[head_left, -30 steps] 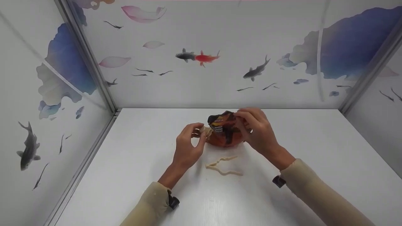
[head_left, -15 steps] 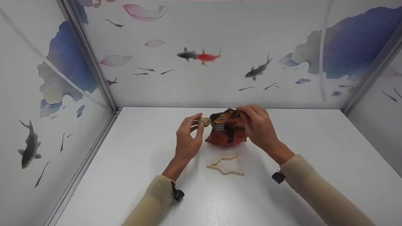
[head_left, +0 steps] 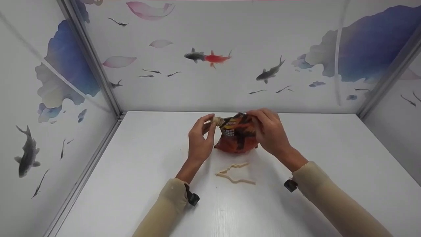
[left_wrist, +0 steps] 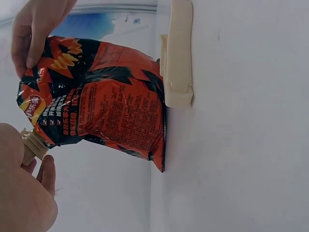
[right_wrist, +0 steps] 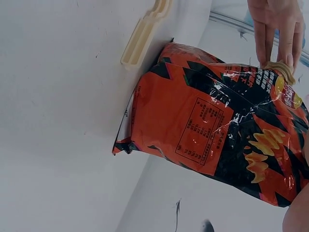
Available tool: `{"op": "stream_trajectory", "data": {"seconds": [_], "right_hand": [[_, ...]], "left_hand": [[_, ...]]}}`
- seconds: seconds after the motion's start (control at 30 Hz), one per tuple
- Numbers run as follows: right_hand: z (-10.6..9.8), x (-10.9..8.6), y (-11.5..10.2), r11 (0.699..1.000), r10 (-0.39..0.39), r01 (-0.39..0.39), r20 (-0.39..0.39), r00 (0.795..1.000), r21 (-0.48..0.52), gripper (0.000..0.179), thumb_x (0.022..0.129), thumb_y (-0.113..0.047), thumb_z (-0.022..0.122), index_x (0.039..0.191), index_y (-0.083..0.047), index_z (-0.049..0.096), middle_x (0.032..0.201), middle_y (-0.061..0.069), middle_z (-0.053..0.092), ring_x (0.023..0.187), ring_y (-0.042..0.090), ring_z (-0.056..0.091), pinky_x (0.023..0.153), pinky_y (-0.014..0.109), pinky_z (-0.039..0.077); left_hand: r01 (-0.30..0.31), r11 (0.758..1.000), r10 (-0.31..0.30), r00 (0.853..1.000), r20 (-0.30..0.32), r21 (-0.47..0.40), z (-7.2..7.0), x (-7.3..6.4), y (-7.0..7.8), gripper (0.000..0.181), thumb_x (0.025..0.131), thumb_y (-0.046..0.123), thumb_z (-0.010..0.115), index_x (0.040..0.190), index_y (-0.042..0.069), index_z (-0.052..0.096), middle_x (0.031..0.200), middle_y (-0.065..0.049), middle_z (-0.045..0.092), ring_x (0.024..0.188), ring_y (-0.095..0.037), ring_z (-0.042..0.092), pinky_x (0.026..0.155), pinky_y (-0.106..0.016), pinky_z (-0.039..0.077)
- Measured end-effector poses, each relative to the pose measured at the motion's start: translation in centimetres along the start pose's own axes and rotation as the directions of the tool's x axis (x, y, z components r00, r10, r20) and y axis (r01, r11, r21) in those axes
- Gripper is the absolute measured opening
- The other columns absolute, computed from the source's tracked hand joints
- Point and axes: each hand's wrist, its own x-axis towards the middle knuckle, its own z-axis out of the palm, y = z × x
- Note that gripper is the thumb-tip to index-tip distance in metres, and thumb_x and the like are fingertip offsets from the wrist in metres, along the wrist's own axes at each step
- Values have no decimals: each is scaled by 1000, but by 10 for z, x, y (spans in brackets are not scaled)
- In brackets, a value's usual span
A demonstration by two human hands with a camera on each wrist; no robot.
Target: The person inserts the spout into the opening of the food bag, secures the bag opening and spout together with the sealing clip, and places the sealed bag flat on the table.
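A red and black chip bag [head_left: 238, 143] stands upright on the white table. My left hand [head_left: 201, 140] pinches a small beige ribbed spout [head_left: 217, 121] between thumb and fingers, right at the bag's upper left corner. The left wrist view shows the spout's [left_wrist: 34, 144] ridges against the bag, with part of it hidden by the hand. At the upper right corner, my right hand [head_left: 271, 131] pinches the bag's top edge. In front of the bag lies a beige bag clip [head_left: 236, 181], its two arms spread in a V.
The white table [head_left: 138, 197] is bounded by a back wall [head_left: 204, 92] and side walls printed with fish and petals. Metal framing [head_left: 111, 95] runs up the left corner. The clip lies between my forearms, nearer to me than the bag.
My left hand has moved up and slightly right with the spout, from beside the bag to its upper corner. The right hand keeps its hold on the bag; the clip has stayed put.
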Motion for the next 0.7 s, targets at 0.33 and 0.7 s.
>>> {"op": "stream_trajectory", "data": {"seconds": [0.33,0.7], "right_hand": [[2,0,1,1000,-19,19,-25,1000,14,25,109,-7,63,132,-9,72,117,9,73,111,28,67,99,51,51],[0,-1,1,1000,-16,16,-8,1000,2,24,110,-9,63,132,-8,72,118,9,73,111,27,67,98,50,51]], "left_hand": [[34,998,-33,999,27,-43,4,0,-3,33,112,20,62,143,9,65,139,-6,69,119,-15,77,106,-24,58],[57,995,-52,997,51,-86,11,1,-5,31,111,23,65,141,17,68,139,-4,71,117,-16,78,104,-32,61]]}}
